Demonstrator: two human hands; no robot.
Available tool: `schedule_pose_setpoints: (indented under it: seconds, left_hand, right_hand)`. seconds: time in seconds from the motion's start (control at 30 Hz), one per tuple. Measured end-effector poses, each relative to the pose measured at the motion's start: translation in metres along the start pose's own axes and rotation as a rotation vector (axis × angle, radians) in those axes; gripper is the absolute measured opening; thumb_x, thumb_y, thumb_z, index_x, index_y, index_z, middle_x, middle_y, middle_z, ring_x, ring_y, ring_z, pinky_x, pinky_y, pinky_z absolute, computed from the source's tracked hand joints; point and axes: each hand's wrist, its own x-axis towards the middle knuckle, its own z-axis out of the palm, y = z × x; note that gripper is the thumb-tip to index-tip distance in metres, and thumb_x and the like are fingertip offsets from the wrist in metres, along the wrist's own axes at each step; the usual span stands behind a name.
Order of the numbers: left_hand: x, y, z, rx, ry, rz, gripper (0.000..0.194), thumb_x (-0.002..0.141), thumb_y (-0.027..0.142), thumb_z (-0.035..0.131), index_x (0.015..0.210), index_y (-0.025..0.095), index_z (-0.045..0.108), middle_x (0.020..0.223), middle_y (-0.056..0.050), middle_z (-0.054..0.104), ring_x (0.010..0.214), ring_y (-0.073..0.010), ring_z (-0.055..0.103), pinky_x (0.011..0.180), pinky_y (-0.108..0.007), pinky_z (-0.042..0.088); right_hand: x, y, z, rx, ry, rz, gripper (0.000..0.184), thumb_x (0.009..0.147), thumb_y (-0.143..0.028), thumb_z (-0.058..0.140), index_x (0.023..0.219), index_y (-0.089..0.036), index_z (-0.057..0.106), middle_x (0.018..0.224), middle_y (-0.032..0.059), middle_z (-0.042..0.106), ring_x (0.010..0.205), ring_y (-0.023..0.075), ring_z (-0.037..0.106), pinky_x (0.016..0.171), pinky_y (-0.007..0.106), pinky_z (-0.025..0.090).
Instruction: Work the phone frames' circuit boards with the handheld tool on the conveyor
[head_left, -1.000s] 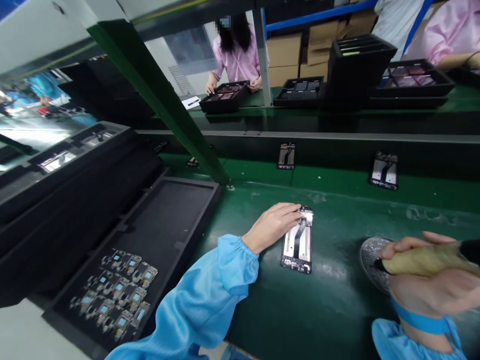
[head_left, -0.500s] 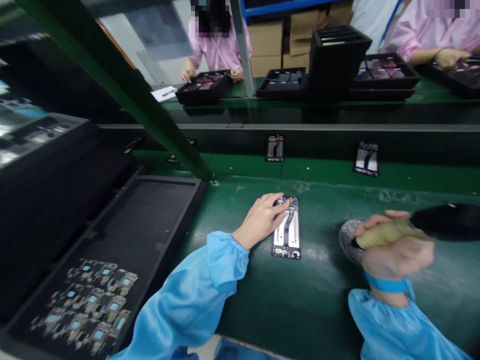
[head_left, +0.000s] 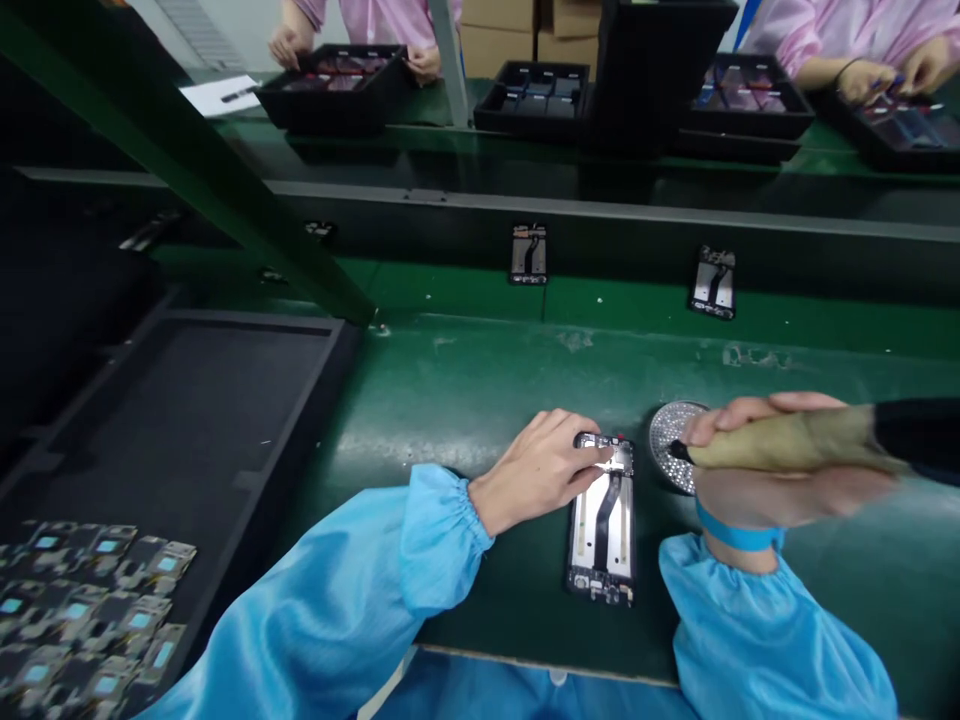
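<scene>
- The left hand [head_left: 541,468] lies flat on the top end of an opened phone frame [head_left: 602,520], fingertips [head_left: 598,455] pressing near its upper corner; this grip is a pin-down with the fingers almost straight, not a closed hold.
- The right hand [head_left: 780,470] is closed around an electric screwdriver [head_left: 795,442], its dark tip pointing left towards a round screw dish [head_left: 670,452].
- The phone frame lies lengthwise on the green surface [head_left: 465,400], near the front edge, between the two blue sleeves, with the dish just beside its far right corner.
- The frame looks thin, light and stiff, with a bare ribbon cable down its middle and small parts at both ends; it is likely fragile there and apt to slide on the smooth mat. Its long side edges seem the safest place to take hold.
- Left of it sits a black tray [head_left: 225,400] holding small camera modules [head_left: 90,600] at its near end.
- Farther off, two more phone frames [head_left: 529,253] rest on the belt, and people in pink work at trays beyond.
</scene>
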Motion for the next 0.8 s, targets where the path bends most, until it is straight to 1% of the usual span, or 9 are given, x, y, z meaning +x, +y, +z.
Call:
schedule_pose_setpoints:
  seconds: [0.1,0.2,0.37,0.57,0.73,0.8]
  left_hand:
    - [0.000,0.000,-0.001,0.006,-0.013,-0.010,0.028,0.110,0.037,0.057,0.129,0.025,0.074,0.132,-0.011,0.065,0.115,-0.0264,0.061,0.095,-0.041,0.050]
    - [0.000,0.002,-0.001,0.012,-0.024,-0.011,0.028,0.111,0.038,0.057,0.129,0.026,0.074,0.132,-0.011,0.065,0.114,-0.0265,0.061,0.095,-0.041,0.050]
    - [0.001,0.003,-0.002,0.021,-0.014,-0.010,0.028,0.109,0.037,0.060,0.132,0.027,0.073,0.132,-0.009,0.065,0.113,-0.0268,0.060,0.093,-0.042,0.050]
    - [0.001,0.004,-0.002,0.015,-0.037,-0.011,0.028,0.110,0.037,0.059,0.132,0.026,0.072,0.132,-0.009,0.066,0.114,-0.0267,0.060,0.091,-0.042,0.050]
    - [0.002,0.003,-0.002,0.020,-0.036,-0.016,0.028,0.111,0.037,0.058,0.132,0.026,0.073,0.132,-0.010,0.066,0.114,-0.0263,0.060,0.092,-0.042,0.050]
    - [0.002,0.003,-0.001,0.021,-0.035,-0.015,0.028,0.111,0.037,0.058,0.131,0.026,0.073,0.132,-0.010,0.066,0.114,-0.0263,0.060,0.092,-0.042,0.050]
  right_hand:
    - [-0.007,0.005,0.014,-0.026,-0.001,0.027,0.059,0.095,-0.078,0.049,0.110,-0.023,0.065,0.067,-0.0001,0.061,0.045,0.0210,0.056,0.042,0.037,0.049]
    - [-0.012,0.012,0.022,-0.054,-0.001,0.047,0.061,0.093,-0.080,0.050,0.109,-0.023,0.065,0.067,-0.0006,0.059,0.044,0.0198,0.053,0.041,0.036,0.046]
    - [-0.013,0.016,0.023,-0.087,0.013,0.076,0.061,0.090,-0.082,0.051,0.104,-0.024,0.064,0.064,-0.0018,0.058,0.043,0.0195,0.053,0.041,0.036,0.045]
    - [-0.012,0.015,0.023,-0.097,0.014,0.081,0.062,0.085,-0.082,0.057,0.107,-0.024,0.065,0.066,-0.0017,0.060,0.044,0.0202,0.053,0.042,0.037,0.046]
    - [-0.013,0.016,0.023,-0.145,0.020,0.079,0.065,0.087,-0.088,0.049,0.103,-0.026,0.062,0.063,-0.0021,0.057,0.043,0.0197,0.052,0.041,0.036,0.045]
    - [-0.015,0.018,0.025,-0.122,0.011,0.100,0.066,0.084,-0.089,0.051,0.100,-0.026,0.060,0.063,-0.0028,0.056,0.043,0.0184,0.052,0.041,0.034,0.045]
